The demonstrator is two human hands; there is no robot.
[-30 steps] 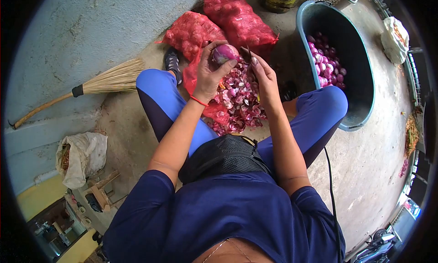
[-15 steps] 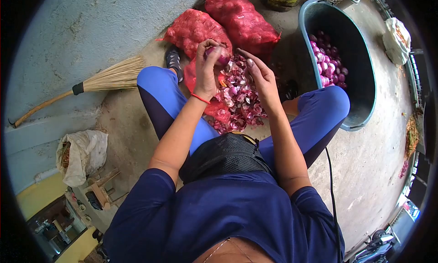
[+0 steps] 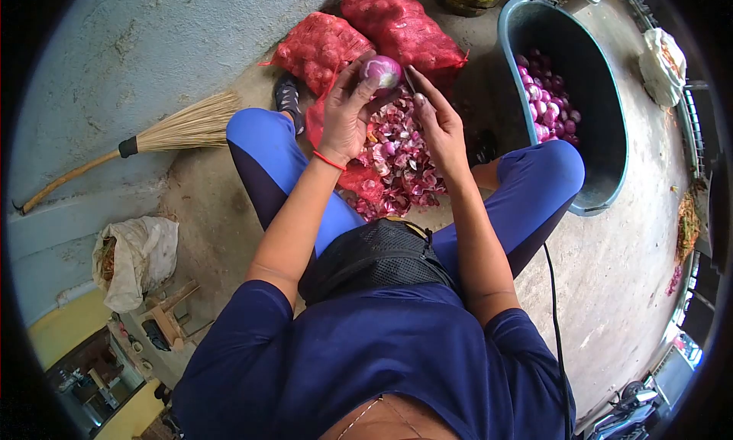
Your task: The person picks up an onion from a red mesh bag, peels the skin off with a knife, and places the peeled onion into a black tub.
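Note:
A purple onion (image 3: 381, 73) with a paler, shiny patch rests in the fingers of my left hand (image 3: 347, 119), which wears a red band at the wrist. Close to its right, my right hand (image 3: 439, 127) pinches a small knife (image 3: 412, 83); only a thin dark strip of it shows between thumb and forefinger. Beneath both hands lies a heap of onion skins (image 3: 401, 165), spread partly over red netting (image 3: 361, 182) on the floor.
Two full red mesh sacks (image 3: 321, 54) (image 3: 401, 28) stand ahead by the wall. On the right is a large blue-grey tub (image 3: 603, 135) with onions (image 3: 551, 104) inside. A broom (image 3: 183, 127) leans at left, above a white sack (image 3: 153, 249). A black cable (image 3: 556, 318) runs at right.
The onion has turned and come into fuller view, showing a brighter purple side. My left hand has opened out beneath it and shifted slightly; my right hand stays close by.

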